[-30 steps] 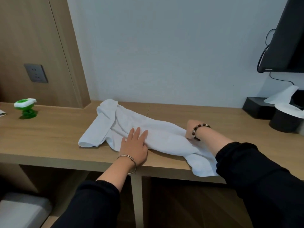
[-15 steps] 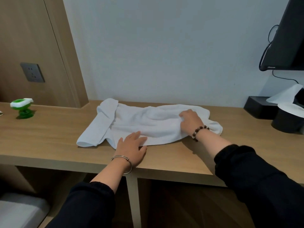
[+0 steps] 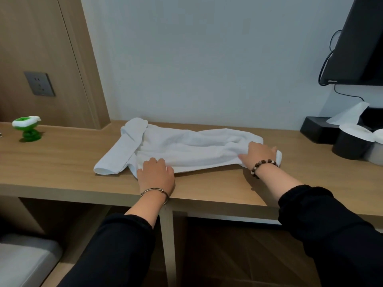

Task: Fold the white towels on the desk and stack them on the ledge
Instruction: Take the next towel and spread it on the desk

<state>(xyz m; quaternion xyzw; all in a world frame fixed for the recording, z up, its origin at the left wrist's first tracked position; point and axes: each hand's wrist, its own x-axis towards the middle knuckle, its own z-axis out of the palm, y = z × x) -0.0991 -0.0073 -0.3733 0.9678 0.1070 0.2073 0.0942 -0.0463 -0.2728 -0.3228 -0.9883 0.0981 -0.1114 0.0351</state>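
The white towel [image 3: 186, 148] lies rumpled along the far side of the desk [image 3: 62, 162], close to the wall. The person's left hand [image 3: 155, 177] grips its near edge with curled fingers. The right hand [image 3: 259, 154] covers its right end, pinching or merely pressing, I cannot tell. It looks like soft, light, floppy cloth that will sag and crease, so it is best taken by the corners and pulled taut.

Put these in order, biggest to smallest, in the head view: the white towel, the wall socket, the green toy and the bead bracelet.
1. white towel
2. wall socket and green toy: about alike
3. bead bracelet
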